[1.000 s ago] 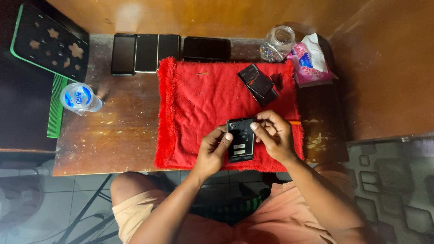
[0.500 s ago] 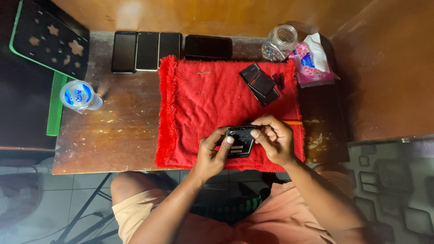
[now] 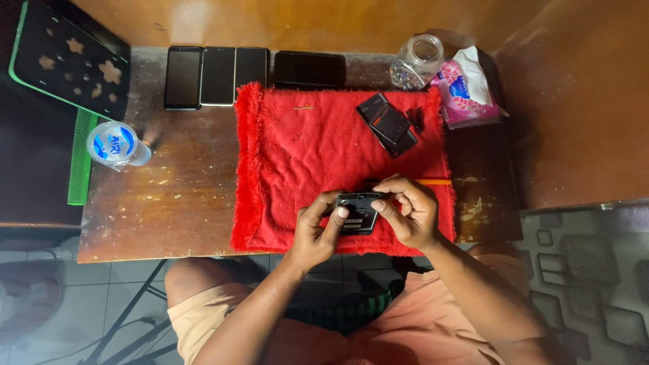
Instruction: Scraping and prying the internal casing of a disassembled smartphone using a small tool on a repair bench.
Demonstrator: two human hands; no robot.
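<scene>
Far off to the left of the hands, at the table's edge, a dark tray with a green rim [image 3: 64, 64] lies tilted, with a green comb [image 3: 79, 159] just below it and a sealed plastic water cup [image 3: 115, 144] standing on the wooden table [image 3: 169, 209] beside the comb. Up and to the left of the hands, three phones [image 3: 218, 76] lie face up in a row along the far edge, and a fourth, wider dark phone [image 3: 309, 69] lies just right of them. A fringed red cloth [image 3: 297, 155] covers the middle of the table, and both hands work over its near edge. The left hand [image 3: 318, 230] grips the left end of a small dark opened phone [image 3: 358, 211], thumb pressed on its face; the right hand [image 3: 409, 213] pinches the right end of the same piece with its fingertips, so the two hands are close together, clamped on it from either side. Just behind the right hand an orange stick-like tool [image 3: 433, 182] pokes out across the cloth. Farther up from the right hand lies a stack of dark phone parts [image 3: 387, 124], and beyond them a clear glass jar [image 3: 416, 61] lies on its side next to a pink tissue pack [image 3: 463, 91].
</scene>
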